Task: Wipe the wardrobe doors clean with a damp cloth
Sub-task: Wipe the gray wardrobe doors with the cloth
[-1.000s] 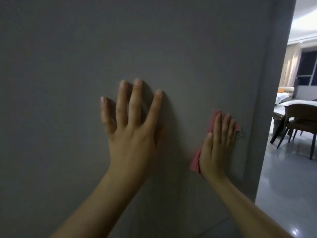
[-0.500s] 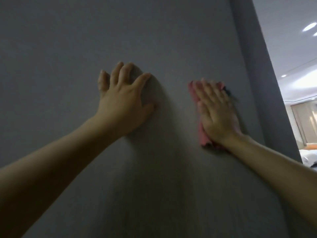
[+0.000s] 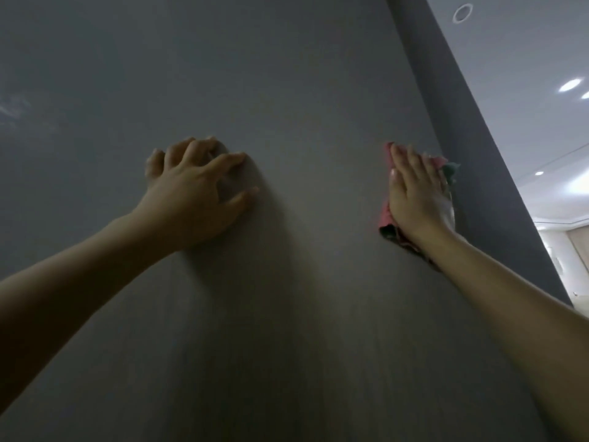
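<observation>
Wardrobe door, grey and matt, is seen from below at a steep upward angle and fills most of the view. Left hand is laid on the panel with nothing in it, fingers bent and slightly spread, fingertips touching the surface. Right hand is pressed flat, fingers straight and together, on a pink cloth against the door near its right edge. Cloth is pinned between palm and panel; a greenish corner shows past the fingers. Darker side panel is seen just beside the cloth. Recessed ceiling lights are lit at far right.
</observation>
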Motion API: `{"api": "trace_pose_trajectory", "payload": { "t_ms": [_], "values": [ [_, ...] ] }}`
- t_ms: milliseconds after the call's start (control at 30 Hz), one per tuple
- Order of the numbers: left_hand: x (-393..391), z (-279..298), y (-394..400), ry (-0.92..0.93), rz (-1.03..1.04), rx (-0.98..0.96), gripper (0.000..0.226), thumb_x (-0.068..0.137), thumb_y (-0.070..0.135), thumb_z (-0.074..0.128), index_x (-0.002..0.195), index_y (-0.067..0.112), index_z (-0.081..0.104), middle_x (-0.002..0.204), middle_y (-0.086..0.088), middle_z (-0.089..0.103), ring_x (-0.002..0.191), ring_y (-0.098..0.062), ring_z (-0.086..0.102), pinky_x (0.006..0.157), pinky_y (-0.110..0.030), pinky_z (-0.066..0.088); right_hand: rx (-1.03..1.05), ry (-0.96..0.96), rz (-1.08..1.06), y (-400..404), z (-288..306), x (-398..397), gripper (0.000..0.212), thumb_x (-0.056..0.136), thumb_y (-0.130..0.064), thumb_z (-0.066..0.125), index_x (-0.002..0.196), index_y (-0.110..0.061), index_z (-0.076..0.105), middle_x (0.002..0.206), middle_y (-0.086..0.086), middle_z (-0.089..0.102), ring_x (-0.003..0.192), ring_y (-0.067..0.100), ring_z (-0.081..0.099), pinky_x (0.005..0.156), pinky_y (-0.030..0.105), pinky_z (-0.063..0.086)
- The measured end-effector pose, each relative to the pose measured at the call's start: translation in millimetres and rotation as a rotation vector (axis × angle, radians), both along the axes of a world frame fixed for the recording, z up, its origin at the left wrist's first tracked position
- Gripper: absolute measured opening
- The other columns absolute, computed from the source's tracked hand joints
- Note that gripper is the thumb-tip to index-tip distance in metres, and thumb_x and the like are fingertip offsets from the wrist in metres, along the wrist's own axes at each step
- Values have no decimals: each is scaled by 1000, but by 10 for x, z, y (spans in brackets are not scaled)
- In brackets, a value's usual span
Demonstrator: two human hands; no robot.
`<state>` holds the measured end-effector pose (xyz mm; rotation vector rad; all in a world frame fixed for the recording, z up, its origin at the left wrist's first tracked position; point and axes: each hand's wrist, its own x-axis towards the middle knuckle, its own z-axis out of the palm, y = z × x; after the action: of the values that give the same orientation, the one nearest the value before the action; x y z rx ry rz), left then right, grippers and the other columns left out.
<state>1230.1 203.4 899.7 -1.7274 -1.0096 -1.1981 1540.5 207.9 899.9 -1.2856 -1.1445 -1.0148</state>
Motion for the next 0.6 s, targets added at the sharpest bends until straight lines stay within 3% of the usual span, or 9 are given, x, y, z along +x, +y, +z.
{"api": "trace_pose_trajectory", "payload": {
  "t_ms": [167, 233, 367, 533, 600],
  "values": [
    [5, 16, 38, -16, 25, 43, 87, 67, 84, 19, 143, 44, 31, 154, -1, 22, 142, -29, 10, 116, -50, 4, 13, -290, 66, -36, -716, 73, 53, 93, -46, 8, 145, -38, 4, 150, -22, -1, 142, 1, -2, 114, 18, -10],
    [14, 7, 33, -6, 32, 31, 87, 66, 83, 20, 143, 44, 29, 154, -1, 20, 143, -29, 9, 117, -51, 3, 6, -240, 49, -49, -529, 257, 52, 94, -44, 11, 145, -38, 4, 154, -19, 2, 144, 3, 1, 112, 17, -11],
    [22, 7, 19, 2, 29, 14, 88, 65, 82, 23, 144, 43, 28, 155, -2, 17, 143, -30, 6, 117, -53, 1, 8, -43, 1, -27, -205, 383, 49, 100, -40, 9, 148, -35, 0, 159, -8, 1, 146, 11, -3, 118, 30, -7],
    [36, 2, 32, -2, 39, 4, 91, 63, 84, 25, 144, 42, 27, 155, -3, 17, 143, -30, 6, 116, -54, 0, 8, -322, 60, -8, -913, 73, 53, 94, -44, 9, 146, -37, 6, 153, -17, 3, 145, 9, 1, 118, 27, -4],
    [42, 8, 40, -4, 45, 15, 91, 63, 84, 25, 144, 42, 28, 154, -3, 18, 143, -31, 7, 116, -54, 2, 6, -343, 63, -42, -788, 84, 52, 94, -44, 10, 146, -39, 6, 153, -18, 3, 144, 6, 1, 116, 21, -9]
  ]
}}
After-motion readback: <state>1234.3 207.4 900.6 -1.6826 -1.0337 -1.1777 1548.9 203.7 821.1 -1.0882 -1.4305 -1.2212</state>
